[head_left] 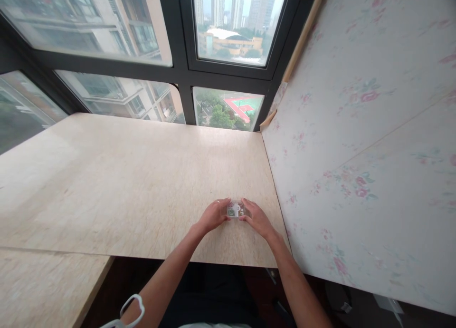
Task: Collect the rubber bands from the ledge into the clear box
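A small clear plastic box [234, 209] with something green and white inside sits between both hands, low over the beige stone tabletop [135, 185]. My left hand [213, 216] grips its left side with the fingers curled on it. My right hand [256, 217] holds its right side in the same way. Whether the box rests on the table or is lifted slightly, I cannot tell. The hands are near the table's front right corner.
A floral-papered wall [356, 152] rises right beside the table's right edge. Large dark-framed windows [185, 76] close off the far side. A second beige surface [42, 285] lies lower at the front left. A white loop [131, 311] hangs at my left forearm.
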The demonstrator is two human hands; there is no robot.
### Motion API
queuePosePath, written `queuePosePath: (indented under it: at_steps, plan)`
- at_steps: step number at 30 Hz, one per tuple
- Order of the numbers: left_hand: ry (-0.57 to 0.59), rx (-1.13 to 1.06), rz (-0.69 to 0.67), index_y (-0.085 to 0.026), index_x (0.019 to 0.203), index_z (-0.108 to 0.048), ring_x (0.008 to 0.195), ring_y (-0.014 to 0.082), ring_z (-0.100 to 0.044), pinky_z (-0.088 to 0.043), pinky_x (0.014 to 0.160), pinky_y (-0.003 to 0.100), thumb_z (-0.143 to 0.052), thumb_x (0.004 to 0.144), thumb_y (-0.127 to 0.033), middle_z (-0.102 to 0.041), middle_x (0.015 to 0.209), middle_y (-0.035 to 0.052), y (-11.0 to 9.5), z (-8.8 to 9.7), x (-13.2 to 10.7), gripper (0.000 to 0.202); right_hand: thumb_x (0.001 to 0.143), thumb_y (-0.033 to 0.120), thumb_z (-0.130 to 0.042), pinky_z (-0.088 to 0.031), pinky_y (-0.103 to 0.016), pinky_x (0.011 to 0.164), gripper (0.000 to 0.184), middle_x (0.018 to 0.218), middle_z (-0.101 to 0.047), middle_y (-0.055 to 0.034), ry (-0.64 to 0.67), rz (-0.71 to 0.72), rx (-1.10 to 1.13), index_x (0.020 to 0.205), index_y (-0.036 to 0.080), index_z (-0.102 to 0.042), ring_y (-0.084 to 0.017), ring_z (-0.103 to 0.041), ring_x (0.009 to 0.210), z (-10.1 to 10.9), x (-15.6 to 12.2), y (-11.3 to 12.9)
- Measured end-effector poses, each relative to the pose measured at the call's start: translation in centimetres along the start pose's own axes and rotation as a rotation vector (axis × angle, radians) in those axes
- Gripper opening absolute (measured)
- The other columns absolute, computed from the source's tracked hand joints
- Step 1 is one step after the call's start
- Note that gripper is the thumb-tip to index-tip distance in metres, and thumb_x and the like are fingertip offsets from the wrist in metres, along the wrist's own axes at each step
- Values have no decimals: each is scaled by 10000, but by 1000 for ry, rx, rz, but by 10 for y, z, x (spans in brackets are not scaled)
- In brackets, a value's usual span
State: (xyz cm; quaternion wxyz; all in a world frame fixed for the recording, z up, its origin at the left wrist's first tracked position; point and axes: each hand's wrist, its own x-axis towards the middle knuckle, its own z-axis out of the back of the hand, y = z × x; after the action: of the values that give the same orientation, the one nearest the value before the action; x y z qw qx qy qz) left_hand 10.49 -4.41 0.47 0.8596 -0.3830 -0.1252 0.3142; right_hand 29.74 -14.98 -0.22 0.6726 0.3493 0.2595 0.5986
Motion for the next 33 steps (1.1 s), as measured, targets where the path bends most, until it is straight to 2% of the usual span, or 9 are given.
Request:
queuePosePath:
  at_steps: [4, 9, 15, 19, 25, 33]
  plan:
    - [-13, 97, -2, -231, 1230, -551, 1133, 254, -498, -394, 964, 379, -716, 662, -202, -594, 1217, 63, -2, 1, 3, 593, 679, 269, -721, -320, -470, 1047, 645, 1306, -524, -101, 20, 6, -47, 1292, 227, -526, -262, -452, 1225, 3, 4, 1]
    - [-27, 178, 39, -237, 1189, -591, 1058, 280, -506, -417, 893, 380, -749, 629, -264, -627, 1159, 44, -9, 5, 5, 583, 674, 249, -715, -284, -470, 1066, 635, 1313, -520, -82, 36, -6, -56, 1282, 249, -534, -254, -447, 1235, 4, 6, 2]
    - [-18, 257, 71, -176, 1181, -581, 1036, 278, -521, -418, 872, 352, -775, 593, -264, -599, 1102, 114, -16, 8, 6, 625, 677, 187, -686, -259, -470, 1082, 640, 1339, -493, -81, 23, -5, -53, 1293, 239, -521, -255, -424, 1257, -1, 3, 2]
    - [27, 200, 63, -146, 1203, -524, 1035, 265, -528, -426, 847, 333, -745, 623, -247, -598, 1067, 117, -19, 5, 3, 629, 671, 118, -647, -269, -463, 1087, 673, 1375, -445, -111, 57, 7, -48, 1320, 192, -488, -257, -399, 1279, -2, 1, 4]
    - [28, 151, -32, -125, 1141, -532, 990, 263, -522, -437, 806, 334, -728, 626, -294, -559, 1065, 121, -33, -8, 2, 576, 697, 134, -619, -263, -446, 1100, 677, 1396, -417, -101, 19, -38, 58, 1350, 196, -449, -235, -371, 1299, 13, -21, -2]
    - [51, 83, -102, -149, 1113, -511, 990, 237, -519, -431, 818, 323, -690, 649, -289, -538, 1081, 102, -64, -37, 22, 516, 753, 154, -548, -255, -404, 1108, 645, 1407, -400, -114, -121, -163, -107, 1380, 155, -403, -213, -363, 1306, 33, -55, -15]
